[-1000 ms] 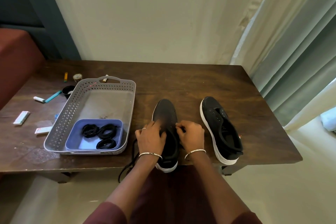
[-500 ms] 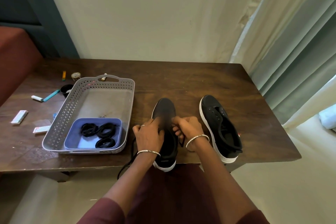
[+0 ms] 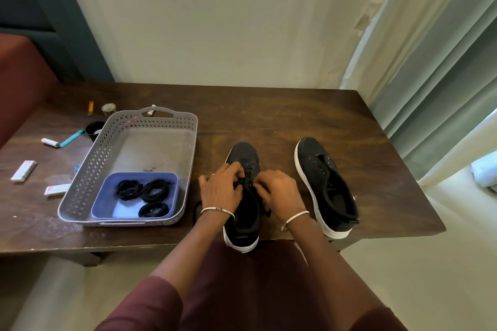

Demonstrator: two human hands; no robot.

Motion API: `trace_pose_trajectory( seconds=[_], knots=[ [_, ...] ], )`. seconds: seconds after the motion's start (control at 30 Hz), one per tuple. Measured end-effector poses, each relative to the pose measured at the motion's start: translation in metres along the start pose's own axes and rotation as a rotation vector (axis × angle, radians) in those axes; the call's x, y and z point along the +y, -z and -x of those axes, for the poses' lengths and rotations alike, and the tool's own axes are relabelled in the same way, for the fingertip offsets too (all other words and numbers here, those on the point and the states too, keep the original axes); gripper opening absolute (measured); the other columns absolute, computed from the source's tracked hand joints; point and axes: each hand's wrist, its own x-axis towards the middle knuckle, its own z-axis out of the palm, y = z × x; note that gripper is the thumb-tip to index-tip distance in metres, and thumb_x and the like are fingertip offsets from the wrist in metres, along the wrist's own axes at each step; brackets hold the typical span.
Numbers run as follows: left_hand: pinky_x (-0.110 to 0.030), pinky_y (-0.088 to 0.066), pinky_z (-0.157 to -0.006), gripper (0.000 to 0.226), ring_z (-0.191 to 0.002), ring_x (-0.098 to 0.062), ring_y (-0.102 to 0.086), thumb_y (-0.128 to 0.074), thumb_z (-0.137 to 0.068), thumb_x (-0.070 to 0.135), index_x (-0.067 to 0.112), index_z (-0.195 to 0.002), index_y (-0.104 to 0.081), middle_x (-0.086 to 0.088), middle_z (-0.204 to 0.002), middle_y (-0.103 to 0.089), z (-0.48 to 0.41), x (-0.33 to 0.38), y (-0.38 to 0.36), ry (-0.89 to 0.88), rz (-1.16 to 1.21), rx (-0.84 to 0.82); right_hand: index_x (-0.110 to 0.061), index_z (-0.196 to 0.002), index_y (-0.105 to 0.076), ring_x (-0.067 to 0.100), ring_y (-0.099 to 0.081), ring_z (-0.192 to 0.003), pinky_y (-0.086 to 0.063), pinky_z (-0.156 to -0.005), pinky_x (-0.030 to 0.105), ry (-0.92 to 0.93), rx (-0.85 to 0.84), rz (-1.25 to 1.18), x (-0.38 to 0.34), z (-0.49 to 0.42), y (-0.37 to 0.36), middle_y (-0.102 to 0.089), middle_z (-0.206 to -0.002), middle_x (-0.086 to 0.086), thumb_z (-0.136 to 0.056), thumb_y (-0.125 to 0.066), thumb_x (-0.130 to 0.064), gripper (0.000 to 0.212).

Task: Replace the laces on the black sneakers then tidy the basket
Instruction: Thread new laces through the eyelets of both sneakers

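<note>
Wooden table (image 3: 269,115) against a pale wall, curtain (image 3: 430,67) at the right of the frame.

- 2 black sneakers with white soles stand on the table, toes toward the wall. The centre sneaker (image 3: 243,156) is at lower centre, its heel at the near table edge. The second sneaker (image 3: 322,185) is just right of it, apart, with bare eyelets.
- Left hand (image 3: 219,191), bracelet on the wrist: fingers curled over the centre sneaker's eyelet area, pinching a black lace (image 3: 238,183).
- Right hand (image 3: 279,192), also with a bracelet: fingertips bunched and pinching at the same eyelet row. Whether they hold lace or the sneaker's flap is not clear.
- A loose stretch of black lace shows beside the left wrist at the near table edge.
- Grey perforated basket (image 3: 121,126) is left of centre, near the centre sneaker but not touching it. A blue tray (image 3: 105,196) sits in its near end with 3 coiled black laces (image 3: 156,191).
- Left of the basket: 2 small white boxes (image 3: 23,170), a teal pen (image 3: 71,138), a white tube (image 3: 49,142), a black cup (image 3: 94,128), an orange marker (image 3: 91,108), a small round clock (image 3: 108,108).
- Maroon clothing fills the bottom of the frame.
</note>
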Motion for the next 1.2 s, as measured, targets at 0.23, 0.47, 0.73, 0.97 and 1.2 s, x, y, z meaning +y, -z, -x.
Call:
trace_pose_trajectory(
  seconds=[0.23, 0.47, 0.73, 0.97, 1.2],
  knots=[
    [-0.036, -0.030, -0.089, 0.026, -0.076, -0.005, -0.057, -0.065, -0.081, 0.013, 0.036, -0.089, -0.055, 0.014, -0.085, -0.052, 0.000, 0.001, -0.002, 0.014, -0.035, 0.033, -0.012, -0.080, -0.062, 0.020, -0.050, -0.071, -0.044, -0.064, 0.029, 0.315, 0.259, 0.297, 0.018, 0.015, -0.015, -0.056, -0.074, 0.003, -0.083, -0.071, -0.002, 0.013],
    [-0.032, -0.023, -0.084, 0.027, -0.074, -0.001, -0.055, -0.066, -0.077, 0.010, 0.036, -0.084, -0.059, 0.014, -0.081, -0.053, 0.001, -0.001, -0.003, 0.047, 0.050, 0.052, -0.017, -0.085, -0.062, 0.012, -0.059, -0.067, -0.049, -0.062, 0.024, -0.530, 0.036, -0.472, -0.001, 0.008, -0.009, -0.065, -0.075, -0.002, -0.082, -0.072, -0.013, 0.010],
    [-0.033, -0.026, -0.085, 0.030, -0.074, 0.001, -0.055, -0.070, -0.078, 0.008, 0.037, -0.084, -0.064, 0.016, -0.085, -0.057, 0.004, -0.002, -0.006, 0.078, 0.136, 0.080, -0.009, -0.070, -0.059, 0.012, -0.041, -0.041, -0.032, -0.039, 0.020, -1.104, -0.337, -0.939, -0.016, -0.021, 0.011, -0.049, -0.053, 0.002, -0.096, -0.063, -0.037, 0.039],
    [-0.033, -0.026, -0.084, 0.030, -0.078, -0.005, -0.060, -0.070, -0.080, 0.011, 0.039, -0.088, -0.064, 0.014, -0.086, -0.057, 0.007, -0.002, -0.003, 0.049, 0.114, 0.082, -0.016, -0.072, -0.055, 0.004, -0.038, -0.042, -0.027, -0.038, 0.014, -1.196, -0.594, -1.116, -0.009, -0.031, 0.022, -0.046, -0.053, -0.005, -0.092, -0.070, -0.030, 0.029],
    [-0.031, -0.022, -0.079, 0.030, -0.083, -0.010, -0.062, -0.071, -0.085, 0.016, 0.041, -0.100, -0.072, 0.016, -0.094, -0.062, 0.022, -0.012, -0.009, -0.118, -0.003, 0.179, -0.004, -0.082, -0.062, 0.007, -0.053, -0.049, -0.042, -0.043, 0.013, -1.148, -0.328, -1.323, -0.009, -0.030, 0.021, -0.060, -0.065, 0.006, -0.097, -0.059, -0.003, 0.015]
  ],
)
